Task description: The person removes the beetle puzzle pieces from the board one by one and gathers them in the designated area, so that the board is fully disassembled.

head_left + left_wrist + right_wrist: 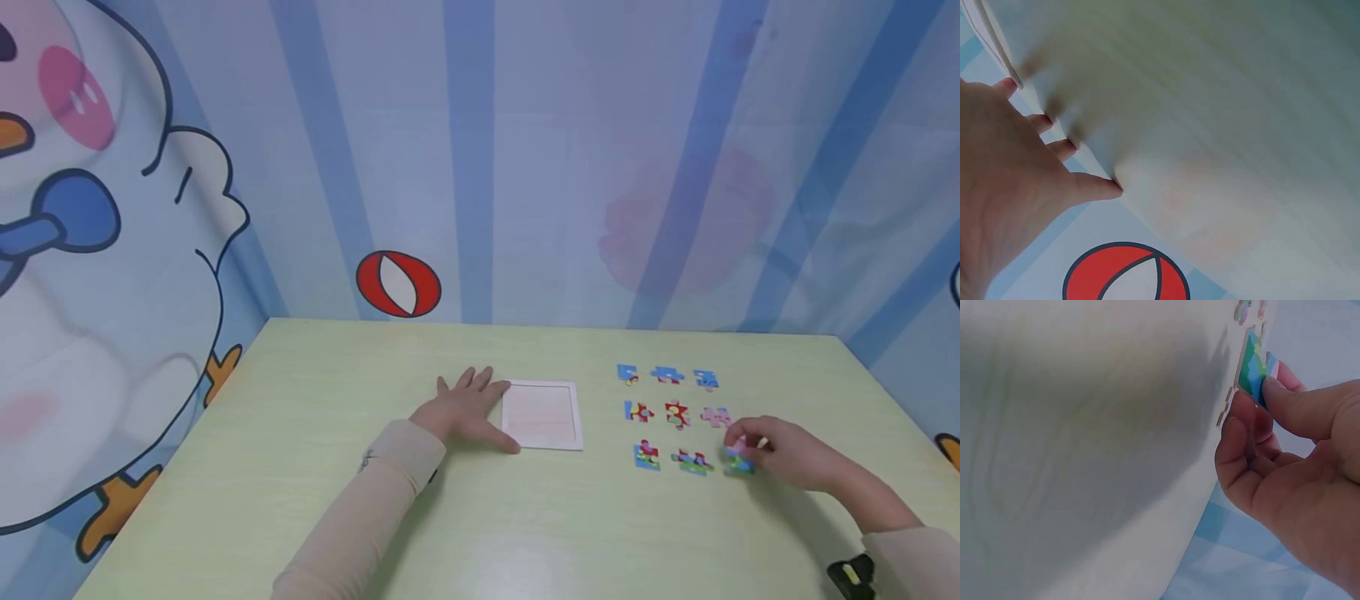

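Note:
My left hand [465,412] lies with fingers spread at the left side of a square white puzzle tray [580,417], thumb and a fingertip at its corners. In the left wrist view the hand [1016,156] is flat on the table, with a tray corner [997,47] at upper left. My right hand [795,454] pinches a green, blue and pink jigsaw piece [738,464] between thumb and fingers. Up close in the right wrist view, this piece [1251,370] is tilted up at the tabletop, the thumb over its printed face.
Several loose jigsaw pieces lie in rows right of the tray, among them a red one [677,414], a pink one [716,417] and a green-edged one [693,462]. The pale table [420,350] ends at a blue striped backdrop [540,208].

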The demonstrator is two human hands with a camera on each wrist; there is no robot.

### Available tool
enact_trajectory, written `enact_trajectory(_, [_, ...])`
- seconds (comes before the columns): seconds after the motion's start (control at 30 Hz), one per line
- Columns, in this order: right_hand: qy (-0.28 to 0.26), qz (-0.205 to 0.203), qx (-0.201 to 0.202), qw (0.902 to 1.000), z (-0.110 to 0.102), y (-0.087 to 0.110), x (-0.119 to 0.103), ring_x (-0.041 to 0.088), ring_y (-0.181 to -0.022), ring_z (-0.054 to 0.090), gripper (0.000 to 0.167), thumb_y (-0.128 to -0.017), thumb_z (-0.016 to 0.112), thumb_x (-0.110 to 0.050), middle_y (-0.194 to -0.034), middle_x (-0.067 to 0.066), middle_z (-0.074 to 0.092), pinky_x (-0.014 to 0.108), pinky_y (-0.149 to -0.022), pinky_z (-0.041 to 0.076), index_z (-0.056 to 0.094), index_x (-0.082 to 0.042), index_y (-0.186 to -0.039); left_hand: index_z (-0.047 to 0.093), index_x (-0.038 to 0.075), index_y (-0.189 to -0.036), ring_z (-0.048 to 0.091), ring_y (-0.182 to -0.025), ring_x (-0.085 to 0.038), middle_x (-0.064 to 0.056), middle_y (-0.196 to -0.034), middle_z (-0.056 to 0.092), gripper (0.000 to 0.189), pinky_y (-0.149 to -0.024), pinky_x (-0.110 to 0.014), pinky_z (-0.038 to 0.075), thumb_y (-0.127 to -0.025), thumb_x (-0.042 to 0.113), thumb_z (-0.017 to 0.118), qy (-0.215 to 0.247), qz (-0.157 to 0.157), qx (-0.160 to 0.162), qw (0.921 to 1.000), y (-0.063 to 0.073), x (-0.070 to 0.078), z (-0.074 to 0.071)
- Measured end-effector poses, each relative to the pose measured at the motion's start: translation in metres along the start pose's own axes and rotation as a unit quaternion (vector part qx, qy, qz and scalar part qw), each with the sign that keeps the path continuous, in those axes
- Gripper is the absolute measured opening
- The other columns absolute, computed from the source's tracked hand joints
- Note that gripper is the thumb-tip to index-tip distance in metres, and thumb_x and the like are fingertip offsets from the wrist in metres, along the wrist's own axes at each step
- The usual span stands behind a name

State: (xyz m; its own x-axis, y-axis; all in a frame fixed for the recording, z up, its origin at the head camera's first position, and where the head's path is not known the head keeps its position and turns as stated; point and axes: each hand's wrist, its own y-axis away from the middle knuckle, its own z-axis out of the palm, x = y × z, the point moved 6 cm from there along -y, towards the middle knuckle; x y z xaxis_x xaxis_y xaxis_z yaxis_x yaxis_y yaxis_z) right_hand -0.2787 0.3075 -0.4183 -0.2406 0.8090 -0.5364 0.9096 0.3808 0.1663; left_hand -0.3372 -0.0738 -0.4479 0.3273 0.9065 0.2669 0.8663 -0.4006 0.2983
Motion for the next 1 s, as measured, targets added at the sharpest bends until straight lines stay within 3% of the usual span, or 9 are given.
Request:
enact_trajectory(0.4, [0.01, 0.003, -0.004, 0.9999, 0.008, -0.004, 0.011, 0.014, -0.071, 0.044, 0.018, -0.092, 0.051, 0.007, -0.084, 0.002, 0.055, 0.027, -0.057, 0.039, 0.063, -0.004, -0.099, 0.024, 0.028, -0.154, 0.003, -0.149, -0.033, -0.006, -0.163, 0.01, 0.102, -0.11, -0.069, 0.002, -0.072, 0.07, 0.067, 0.005, 0.002, 0.001, 1.0, -0.001, 0.0, 0.002])
enact_trajectory(1.0, [0.018, 0.028, 0.005, 0.9994, 0.012, -0.003, 0.02, 0.021, -0.087, 0.058, 0.015, -0.093, 0.058, -0.001, -0.097, 0.006, 0.065, 0.035, -0.07, 0.05, 0.065, -0.001, -0.107, 0.02, 0.027, -0.155, 0.002, -0.149, -0.033, -0.006, -0.163, 0.008, 0.104, -0.11, -0.069, 0.002, -0.072, 0.072, 0.064, 0.0, 0.017, -0.003, 0.9999, -0.004, -0.001, 0.004])
